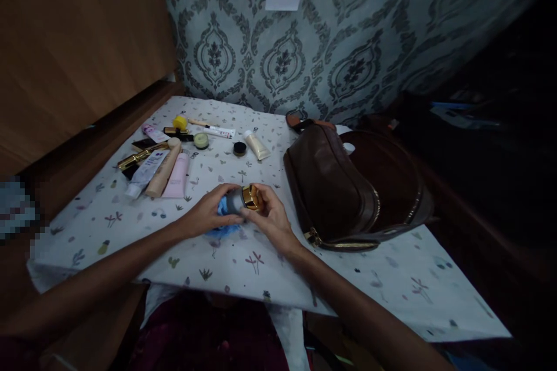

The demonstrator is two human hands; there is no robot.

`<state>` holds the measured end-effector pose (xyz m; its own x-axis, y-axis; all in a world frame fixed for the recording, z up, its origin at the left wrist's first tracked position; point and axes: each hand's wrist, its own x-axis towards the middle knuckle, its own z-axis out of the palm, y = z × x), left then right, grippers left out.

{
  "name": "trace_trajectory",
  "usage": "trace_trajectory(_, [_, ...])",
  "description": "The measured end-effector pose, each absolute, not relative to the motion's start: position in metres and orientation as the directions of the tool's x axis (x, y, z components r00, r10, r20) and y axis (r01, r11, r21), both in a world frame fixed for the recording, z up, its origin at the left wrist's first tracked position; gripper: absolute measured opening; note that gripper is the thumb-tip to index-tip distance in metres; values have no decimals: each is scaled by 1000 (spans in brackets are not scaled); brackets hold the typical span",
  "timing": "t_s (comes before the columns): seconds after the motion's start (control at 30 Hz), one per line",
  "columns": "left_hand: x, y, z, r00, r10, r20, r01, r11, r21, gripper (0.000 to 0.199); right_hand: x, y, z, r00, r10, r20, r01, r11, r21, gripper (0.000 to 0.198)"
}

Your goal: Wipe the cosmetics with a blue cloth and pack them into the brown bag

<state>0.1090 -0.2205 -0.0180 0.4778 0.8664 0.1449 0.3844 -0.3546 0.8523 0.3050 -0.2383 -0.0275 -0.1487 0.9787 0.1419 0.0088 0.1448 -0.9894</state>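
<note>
Near the front edge of the table under a white printed cover [191,264], I have a small round bottle with a frosted grey body and shiny gold cap [237,201] held between both hands, lying on its side with the cap to my right. My left hand [212,210] is curled round the grey body, thumb and fingers closed on it. My right hand [272,214] is part-closed, its fingers and thumb bent about the gold end. A crumpled bright-blue soft-looking piece [223,232] shows under the left fingers and against the bottle's base; from here I can't tell whether it is cloth or film.

I'd expect the bottle to be stiff and rather dense for its size. If the body is glass, a drop could chip it. The polished cap looks slippery, so I'd pinch it on opposite sides and keep the firmer hold round the matt body. The blue piece should be light and limp, and could let the base slide if trapped under my fingers.
</note>
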Motion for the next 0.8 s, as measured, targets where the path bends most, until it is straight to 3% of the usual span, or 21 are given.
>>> trace_trajectory(0.1, [117, -215, -16, 464, 869, 173, 299, -337, 893, 63, 300, -235, -24, -101, 986, 133, -16, 132, -991, 43])
trace_trajectory(0.2, [126, -208, -16, 459, 847, 267, 295, -429, 854, 60, 298, -225, -18, -4, 987, 162, 147, 161, -976, 35])
trace_trajectory(0.37, [134, -194, -26, 545, 742, 390, 410, -642, 648, 68, 304, -208, -17, -1, 963, 270, 410, 247, -878, 42])
trace_trajectory(0.53, [133, -190, -29, 647, 710, 278, 571, -693, 440, 79, 309, -203, -30, -10, 957, 291, 442, 265, -857, 47])
trace_trajectory(0.63, [136, -190, -29, 634, 707, 312, 572, -701, 427, 80, 307, -202, -35, 48, 958, 282, 418, 238, -877, 52])
trace_trajectory(0.8, [139, -193, -28, 588, 725, 360, 527, -680, 509, 69, 298, -204, -36, 118, 954, 274, 424, 201, -883, 60])
